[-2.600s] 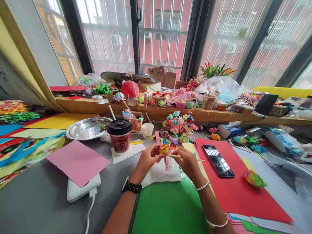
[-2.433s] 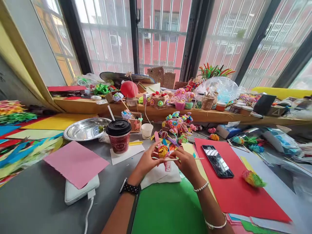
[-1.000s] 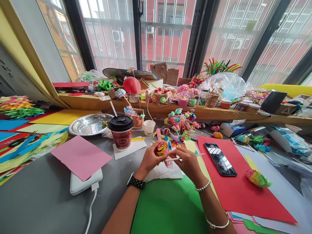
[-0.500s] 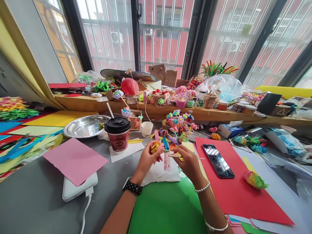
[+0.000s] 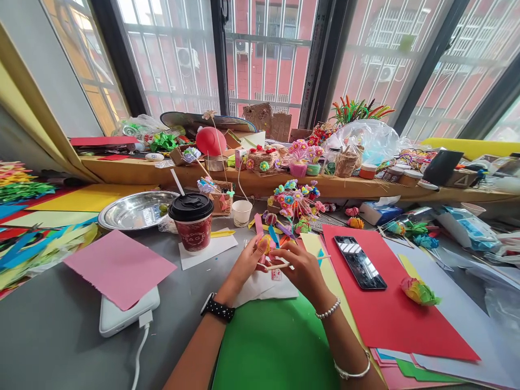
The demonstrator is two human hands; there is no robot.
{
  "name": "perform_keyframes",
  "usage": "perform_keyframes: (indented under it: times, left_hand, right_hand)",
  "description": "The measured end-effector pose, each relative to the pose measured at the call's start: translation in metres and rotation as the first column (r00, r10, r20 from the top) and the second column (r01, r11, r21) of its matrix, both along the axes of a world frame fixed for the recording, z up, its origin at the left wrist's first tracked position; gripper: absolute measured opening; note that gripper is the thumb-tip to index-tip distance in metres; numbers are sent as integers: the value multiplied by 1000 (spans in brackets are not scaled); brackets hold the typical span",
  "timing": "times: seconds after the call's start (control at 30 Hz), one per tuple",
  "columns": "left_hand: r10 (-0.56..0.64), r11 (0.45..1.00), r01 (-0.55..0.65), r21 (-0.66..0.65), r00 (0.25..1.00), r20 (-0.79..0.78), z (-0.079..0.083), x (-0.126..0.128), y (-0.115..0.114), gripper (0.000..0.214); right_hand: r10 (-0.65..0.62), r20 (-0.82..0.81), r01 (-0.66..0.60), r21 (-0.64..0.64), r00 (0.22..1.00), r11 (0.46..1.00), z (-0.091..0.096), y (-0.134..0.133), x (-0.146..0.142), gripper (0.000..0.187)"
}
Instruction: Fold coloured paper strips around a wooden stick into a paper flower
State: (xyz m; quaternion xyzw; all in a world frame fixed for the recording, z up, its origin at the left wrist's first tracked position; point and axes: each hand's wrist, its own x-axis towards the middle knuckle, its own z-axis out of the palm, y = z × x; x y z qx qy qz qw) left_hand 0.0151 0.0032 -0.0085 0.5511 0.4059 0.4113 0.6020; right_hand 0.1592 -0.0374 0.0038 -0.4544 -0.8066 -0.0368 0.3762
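Note:
My left hand (image 5: 242,268) is closed around a yellow and pink paper flower (image 5: 267,244), with part of it hidden by the fingers. A thin pale stick (image 5: 280,266) runs crosswise through my right hand (image 5: 304,270), whose fingers are bent around it and also reach the flower. The stick's left end lies close against my left fingertips. Under both hands are a crumpled white sheet (image 5: 260,290) and a small pink patterned ruler (image 5: 277,274), partly covered. Paper strips in blue, pink and purple (image 5: 285,231) lie just beyond my fingers.
A lidded drink cup (image 5: 192,226) with a straw stands left, near a metal plate (image 5: 104,219) and a white power bank (image 5: 122,319) under pink paper (image 5: 122,268). A phone (image 5: 359,262) and another paper flower (image 5: 420,291) lie right. A green board (image 5: 272,346) is in front.
My right hand has come in to the left, against the flower, and the stick has moved with it. The flower has turned in my left hand. The view has shifted slightly.

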Motion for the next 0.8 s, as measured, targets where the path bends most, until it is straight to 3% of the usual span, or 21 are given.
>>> perform_keyframes:
  times: [0.17, 0.33, 0.5, 0.63, 0.8]
  left_hand:
    - [-19, 999, 19, 25, 1000, 0, 4, -2, -2, 64]
    - [60, 967, -42, 252, 996, -66, 6, -2, -5, 55]
    - [260, 827, -115, 550, 946, -194, 6, 0, -13, 27]
    - [318, 710, -21, 704, 901, -294, 9, 4, -18, 17]
    - [355, 669, 11, 743, 873, -333, 9, 5, -21, 18]
  right_hand:
    - [-68, -102, 70, 15, 992, 997, 1, -1, 1, 14]
    - [-134, -245, 142, 16, 960, 990, 1, -2, 1, 12]
    - [-155, -369, 179, 29, 916, 984, 2, -3, -1, 15]
    - [-144, -384, 167, 27, 912, 986, 2, -3, -1, 16]
    - [-118, -380, 137, 24, 917, 990, 0, -4, -4, 14]
